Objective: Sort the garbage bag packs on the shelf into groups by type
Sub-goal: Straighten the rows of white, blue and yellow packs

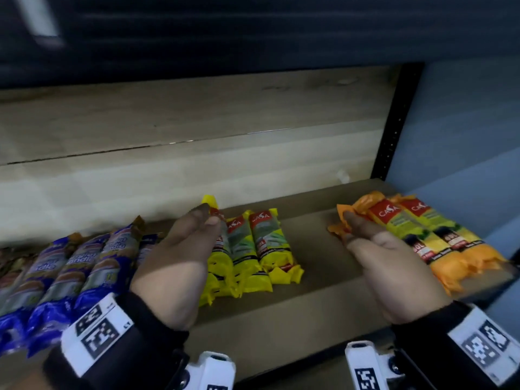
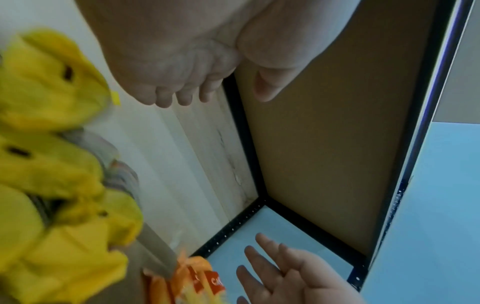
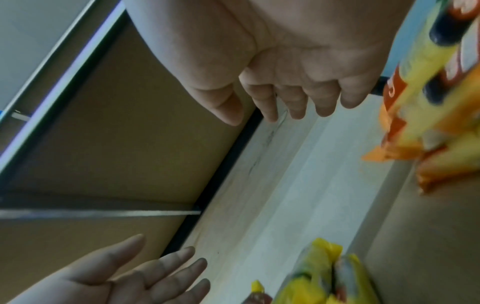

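On the brown shelf board (image 1: pixel 318 249) three yellow garbage bag packs (image 1: pixel 253 249) lie side by side in the middle. Orange packs (image 1: pixel 439 237) lie grouped at the right end, and blue packs (image 1: pixel 70 271) fill the left. My left hand (image 1: pixel 209 216) is open, palm turned right, just left of the yellow packs (image 2: pixel 52 164). My right hand (image 1: pixel 349 228) is open too, palm turned left, against the left side of the orange packs (image 3: pixel 428 102). In both wrist views the fingers (image 2: pixel 182 96) and fingers (image 3: pixel 298 107) are straight and hold nothing.
A pale wood-look panel (image 1: pixel 197 170) closes the back of the shelf. A black perforated upright (image 1: pixel 394 122) and a light blue wall (image 1: pixel 464 136) stand at the right. Bare board lies between the yellow and orange groups. A dark shelf (image 1: pixel 253 32) hangs above.
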